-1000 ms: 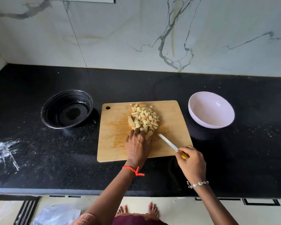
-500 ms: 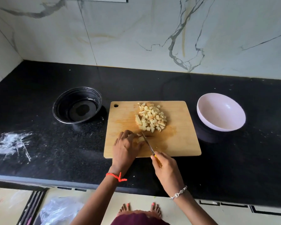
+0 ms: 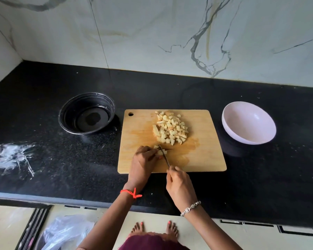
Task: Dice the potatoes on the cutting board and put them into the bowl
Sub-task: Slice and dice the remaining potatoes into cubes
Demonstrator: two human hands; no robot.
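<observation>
Gripping a knife (image 3: 164,156), the right hand (image 3: 180,184) slices pale potato (image 3: 160,152) apparently pinched by the left hand (image 3: 143,163).

Near the front edge of the cutting board (image 3: 202,156) we see the left hand (image 3: 144,162) pinching a small potato piece (image 3: 160,152), while the right hand (image 3: 179,184) grips a knife (image 3: 164,156) with its blade set against that piece. A pile of diced potato (image 3: 171,129) lies on the board's far half. We find a pink bowl (image 3: 248,123) just right of the board and a black bowl (image 3: 87,113) off its far left corner.
</observation>
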